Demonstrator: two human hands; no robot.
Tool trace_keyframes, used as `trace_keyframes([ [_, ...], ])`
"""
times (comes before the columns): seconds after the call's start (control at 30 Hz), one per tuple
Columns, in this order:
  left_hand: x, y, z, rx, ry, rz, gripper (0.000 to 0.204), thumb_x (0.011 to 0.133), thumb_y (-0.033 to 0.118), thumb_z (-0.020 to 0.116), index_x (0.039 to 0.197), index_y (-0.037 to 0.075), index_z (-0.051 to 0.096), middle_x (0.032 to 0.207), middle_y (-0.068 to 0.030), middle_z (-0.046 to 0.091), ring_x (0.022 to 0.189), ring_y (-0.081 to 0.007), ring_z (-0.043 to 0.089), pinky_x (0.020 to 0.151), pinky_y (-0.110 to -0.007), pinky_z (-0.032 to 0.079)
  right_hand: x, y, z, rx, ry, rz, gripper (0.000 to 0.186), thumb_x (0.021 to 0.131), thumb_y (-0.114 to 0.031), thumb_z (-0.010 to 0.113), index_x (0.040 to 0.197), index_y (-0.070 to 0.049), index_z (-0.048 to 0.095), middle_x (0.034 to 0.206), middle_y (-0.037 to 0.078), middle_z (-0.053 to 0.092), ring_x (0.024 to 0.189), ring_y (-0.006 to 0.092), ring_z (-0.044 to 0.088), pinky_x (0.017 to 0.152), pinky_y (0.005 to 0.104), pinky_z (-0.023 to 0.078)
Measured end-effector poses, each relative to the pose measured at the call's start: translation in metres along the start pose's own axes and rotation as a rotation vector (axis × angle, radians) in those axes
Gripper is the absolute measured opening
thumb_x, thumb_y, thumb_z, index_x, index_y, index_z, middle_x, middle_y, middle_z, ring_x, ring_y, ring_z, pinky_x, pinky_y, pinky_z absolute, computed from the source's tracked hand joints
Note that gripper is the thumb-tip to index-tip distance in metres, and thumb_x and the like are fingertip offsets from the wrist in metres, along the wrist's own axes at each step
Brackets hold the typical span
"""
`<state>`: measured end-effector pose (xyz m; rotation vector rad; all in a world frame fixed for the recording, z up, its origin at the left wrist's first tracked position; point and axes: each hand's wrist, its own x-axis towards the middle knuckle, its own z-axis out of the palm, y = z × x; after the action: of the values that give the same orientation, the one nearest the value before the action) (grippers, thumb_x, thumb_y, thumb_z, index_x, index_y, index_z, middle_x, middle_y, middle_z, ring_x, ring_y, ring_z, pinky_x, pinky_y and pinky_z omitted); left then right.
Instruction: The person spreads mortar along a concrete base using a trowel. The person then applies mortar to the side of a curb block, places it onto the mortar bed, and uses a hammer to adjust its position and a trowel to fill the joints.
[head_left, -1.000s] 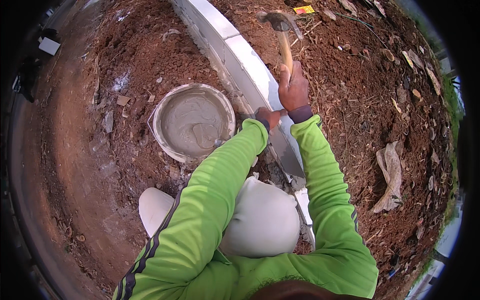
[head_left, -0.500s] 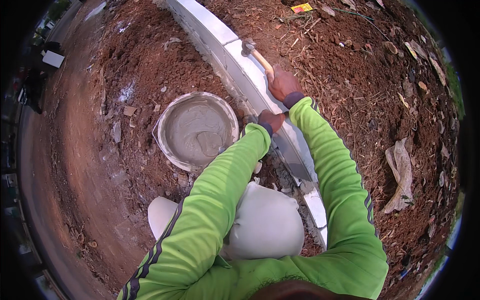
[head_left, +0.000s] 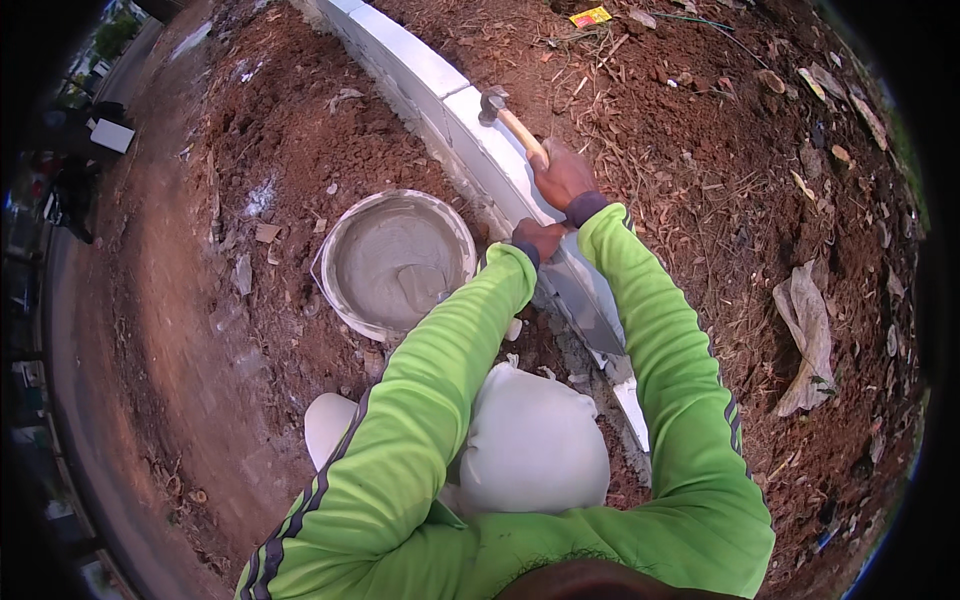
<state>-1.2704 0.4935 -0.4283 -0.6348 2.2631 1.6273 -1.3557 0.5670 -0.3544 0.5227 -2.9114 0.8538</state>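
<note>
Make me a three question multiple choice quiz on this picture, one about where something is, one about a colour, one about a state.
1. Where does the hammer head rest?
A. On the white block row
B. Inside the bucket
C. On the bare soil

2. What colour are the person's sleeves?
A. Dark blue
B. Bright green
C. Red

3. What state is the bucket in?
A. Tipped on its side
B. Upright with grey mortar inside
C. Covered with a lid

Answers:
1 A, the metal head sits on top of the white block row, with the right hand gripping the wooden handle.
2 B, both forearms wear bright green sleeves with dark stripes.
3 B, its round rim faces up and grey mortar fills it; the left hand is beside the blocks, near the bucket.
</note>
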Motion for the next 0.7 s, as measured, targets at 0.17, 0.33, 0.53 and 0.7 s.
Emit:
trace_keyframes([
  [0.17,0.016,-0.016,0.002,0.080,0.009,0.053,0.074,0.081,0.059,0.070,0.095,-0.014,0.070,0.092,-0.0313,0.071,0.095,-0.0387,0.072,0.079,-0.046,0.054,-0.042,-0.009,-0.005,0.189,0.247,-0.054,0.040,0.099,-0.040,0.054,0.110,-0.002,0.062,0.092,0.029,0.069,0.091,0.0500,0.066,0.082,0.0570,0.050],
  [0.33,0.044,-0.032,0.011,0.080,-0.085,0.038,0.062,0.075,0.059,0.077,0.080,-0.003,0.074,0.074,-0.0176,0.072,0.066,-0.0299,0.072,0.067,-0.041,0.057,-0.027,-0.026,-0.013,0.048,0.122,0.003,0.036,0.101,-0.038,0.051,0.116,-0.005,0.056,0.091,0.030,0.069,0.090,0.0514,0.066,0.079,0.0597,0.051],
  [0.53,0.058,-0.038,0.021,0.079,-0.017,0.083,0.064,0.073,0.058,0.080,0.087,-0.004,0.074,0.081,-0.0203,0.074,0.069,-0.0309,0.073,0.067,-0.042,0.057,-0.007,-0.014,0.001,-0.099,0.003,0.055,0.038,0.101,-0.040,0.050,0.117,-0.007,0.059,0.095,0.029,0.070,0.093,0.0503,0.067,0.082,0.0589,0.051],
  [0.7,0.020,-0.023,-0.005,-0.048,-0.021,-0.051,0.096,0.070,0.064,0.082,0.119,-0.017,0.063,0.110,-0.0285,0.071,0.103,-0.0334,0.072,0.087,-0.040,0.056,-0.136,-0.010,-0.032,0.526,0.048,0.112,0.030,0.100,-0.032,0.060,0.109,-0.004,0.062,0.081,0.010,0.064,0.072,0.0233,0.059,0.067,0.0373,0.047],
])
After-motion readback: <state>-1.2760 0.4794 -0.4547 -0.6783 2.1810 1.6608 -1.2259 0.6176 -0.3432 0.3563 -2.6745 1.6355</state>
